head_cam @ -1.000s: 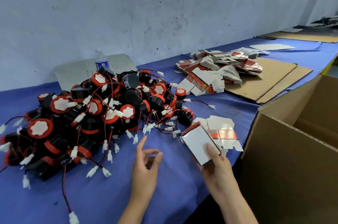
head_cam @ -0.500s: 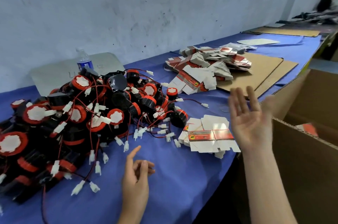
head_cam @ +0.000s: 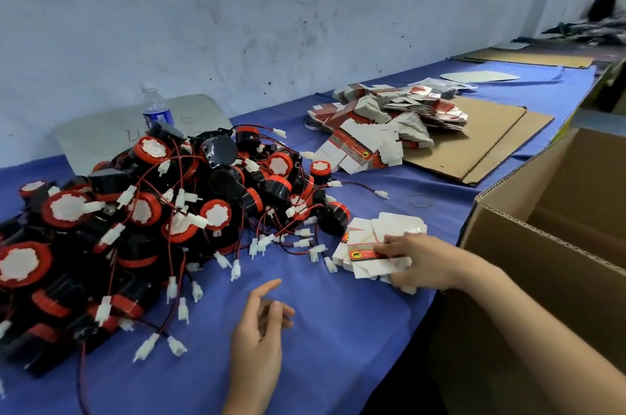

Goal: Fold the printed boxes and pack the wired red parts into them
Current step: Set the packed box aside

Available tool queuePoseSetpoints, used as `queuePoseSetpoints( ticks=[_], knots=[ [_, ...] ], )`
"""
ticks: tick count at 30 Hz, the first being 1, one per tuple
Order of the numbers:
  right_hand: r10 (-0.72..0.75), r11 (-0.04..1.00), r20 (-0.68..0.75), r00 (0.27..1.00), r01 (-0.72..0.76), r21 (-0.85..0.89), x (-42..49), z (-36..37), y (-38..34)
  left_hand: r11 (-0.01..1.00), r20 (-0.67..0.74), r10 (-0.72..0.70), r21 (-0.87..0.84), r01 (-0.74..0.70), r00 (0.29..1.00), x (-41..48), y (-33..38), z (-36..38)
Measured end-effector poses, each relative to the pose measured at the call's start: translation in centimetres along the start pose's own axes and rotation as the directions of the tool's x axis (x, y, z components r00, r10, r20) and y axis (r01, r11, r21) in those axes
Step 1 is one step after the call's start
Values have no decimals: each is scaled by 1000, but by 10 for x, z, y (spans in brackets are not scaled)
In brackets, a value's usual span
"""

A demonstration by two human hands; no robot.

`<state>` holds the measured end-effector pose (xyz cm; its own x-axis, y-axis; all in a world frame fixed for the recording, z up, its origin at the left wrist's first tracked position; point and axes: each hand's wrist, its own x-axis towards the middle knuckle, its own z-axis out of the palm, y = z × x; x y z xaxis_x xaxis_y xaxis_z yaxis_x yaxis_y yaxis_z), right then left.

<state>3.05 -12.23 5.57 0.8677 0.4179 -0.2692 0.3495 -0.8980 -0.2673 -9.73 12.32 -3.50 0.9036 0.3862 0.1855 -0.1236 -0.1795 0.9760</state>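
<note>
Over the left half of the table [head_cam: 338, 357], which is covered in blue cloth, lies a big tangled heap of round black parts with red rims and white centres [head_cam: 162, 211], their thin red and black wires ending in white plastic plugs that spill toward the near edge. Behind the heap, at the table's far edge by the wall, a clear plastic water bottle with a blue label [head_cam: 155, 109] stands upright in front of a grey sheet [head_cam: 101, 136] that leans on the wall. My left hand [head_cam: 259, 333] sits over bare cloth near the near edge, just right of the trailing plugs, holding nothing: the forefinger points out and the other fingers curl loosely. To its right, close to the table's right edge, a small stack of flat white printed boxes with red and yellow bands [head_cam: 369, 267] lies on the cloth just beside the heap's outermost plugs. My right hand [head_cam: 423, 262] grips that stack, fingers laid over the top sheet and thumb at its near side. Farther back sits a larger pile of the same flat red and white boxes [head_cam: 382, 123], partly on the cloth and partly on brown cardboard sheets [head_cam: 484, 140] toward the far right corner. A thin elastic ring [head_cam: 421, 201] lies between the cardboard sheets and my right hand. Beyond the right edge stands a large open carton of brown corrugated cardboard [head_cam: 528, 279].
</note>
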Motion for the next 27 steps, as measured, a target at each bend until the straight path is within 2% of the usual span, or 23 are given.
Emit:
queuePoseSetpoints(
  ticks=[6, 8, 10, 12, 13, 14, 15, 16, 17, 18, 20, 22, 25, 27],
  knots=[
    [-23, 1000, -295, 955, 18, -21, -31, -77, -20, 999, 14, -17, -29, 17, 1000, 1, -2, 0],
    [-110, 984, -382, 918, 155, 90, -52, -88, -30, 996, 54, 8, -88, -3, 999, -3, 9, -3],
    [-223, 908, -426, 877, 346, 235, -69, -80, -51, 972, 103, -56, -222, 78, 993, 2, 21, -4],
    [-301, 759, -401, 865, 472, 448, -62, -46, -82, 914, 137, -160, -353, 199, 978, 17, 27, -3],
    [-277, 649, -360, 891, 449, 614, -53, -21, -94, 886, 163, -183, -401, 234, 970, 20, 26, -5],
    [-188, 480, -274, 943, 331, 812, -45, 5, -105, 871, 176, -196, -420, 254, 965, 20, 26, -7],
    [-139, 255, -129, 982, 162, 953, -40, 30, -113, 875, 181, -195, -412, 254, 964, 18, 23, -8],
    [-136, 16, -7, 991, 9, 1000, -32, 52, -119, 900, 163, -175, -373, 225, 971, 14, 23, -9],
    [-171, -184, 51, 984, -83, 979, -25, 70, -122, 932, 129, -147, -313, 181, 981, 10, 24, -8],
    [-218, -309, 55, 974, -123, 943, -24, 82, -123, 960, 124, -88, -253, 117, 988, 3, 21, -8],
    [-302, -409, -3, 953, -126, 904, -24, 99, -121, 991, 91, 4, -130, 8, 996, -2, 11, -8],
    [-366, -471, -43, 930, -145, 870, -23, 105, -120, 999, 68, 30, -30, -28, 997, -1, 7, -4],
    [-468, -489, -97, 879, -166, 856, -22, 105, -119, 993, 54, 36, -115, -30, 998, 1, 8, -5],
    [-488, -515, -82, 869, -211, 831, -23, 101, -119, 984, 85, 62, -172, -47, 994, 0, 10, -6]
  ],
)
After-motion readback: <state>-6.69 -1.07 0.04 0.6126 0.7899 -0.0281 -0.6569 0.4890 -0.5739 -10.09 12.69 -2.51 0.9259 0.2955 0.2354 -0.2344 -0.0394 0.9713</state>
